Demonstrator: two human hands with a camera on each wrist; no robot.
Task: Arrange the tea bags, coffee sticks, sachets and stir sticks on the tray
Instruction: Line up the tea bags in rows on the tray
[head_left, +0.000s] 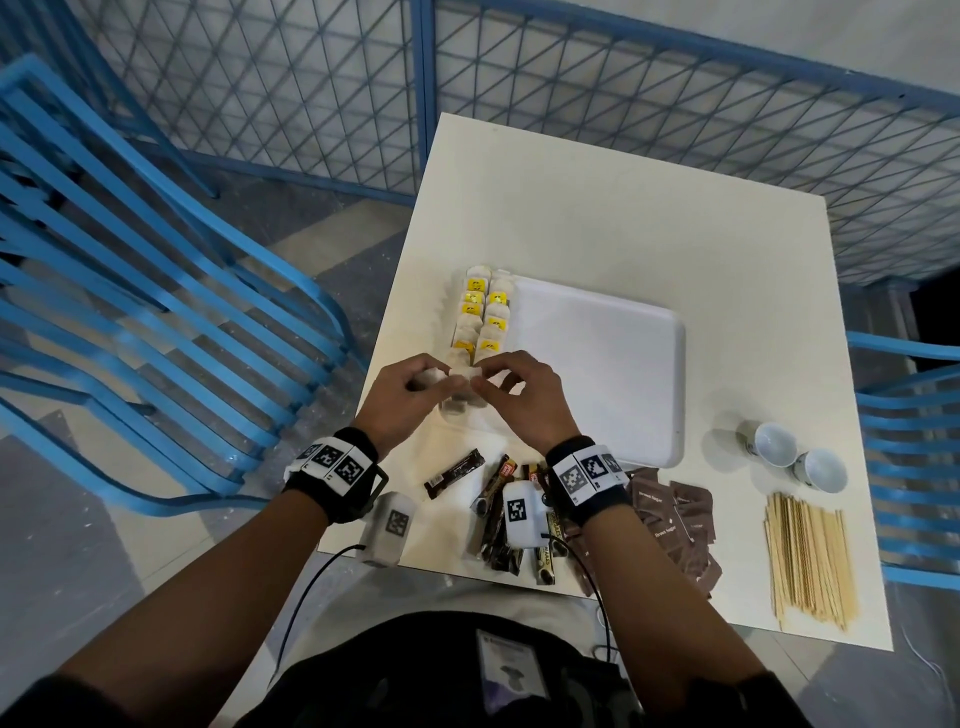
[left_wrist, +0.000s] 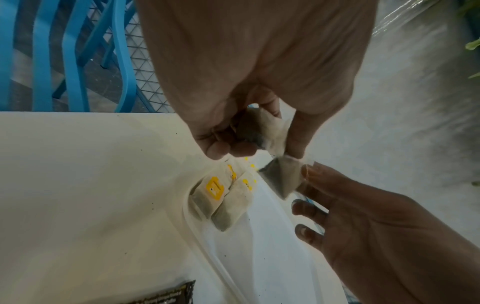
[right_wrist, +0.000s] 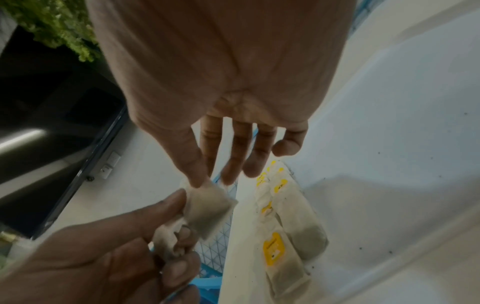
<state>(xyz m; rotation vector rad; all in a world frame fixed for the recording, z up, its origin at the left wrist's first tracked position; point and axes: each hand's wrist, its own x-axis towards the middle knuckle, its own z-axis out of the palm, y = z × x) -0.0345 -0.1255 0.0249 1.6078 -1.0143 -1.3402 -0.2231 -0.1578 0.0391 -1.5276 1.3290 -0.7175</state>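
Note:
Both hands meet above the near left corner of the white tray (head_left: 597, 364). My left hand (head_left: 441, 376) (left_wrist: 257, 152) grips a small bunch of tea bags (left_wrist: 259, 127) in its curled fingers. My right hand (head_left: 488, 382) (right_wrist: 213, 181) pinches one tea bag (left_wrist: 283, 176) (right_wrist: 207, 205) between thumb and forefinger, and the left thumb touches that same bag. Two rows of tea bags with yellow tags (head_left: 483, 317) (right_wrist: 275, 246) lie along the tray's left side. Coffee sticks (head_left: 498, 514), brown sugar sachets (head_left: 675, 525) and wooden stir sticks (head_left: 810, 561) lie on the table near me.
Two small white cups (head_left: 774, 444) (head_left: 821, 470) stand right of the tray on the white table (head_left: 623, 218). Blue slatted chairs stand at the left (head_left: 130, 312) and right (head_left: 909, 441). A blue mesh fence (head_left: 623, 78) runs behind the table.

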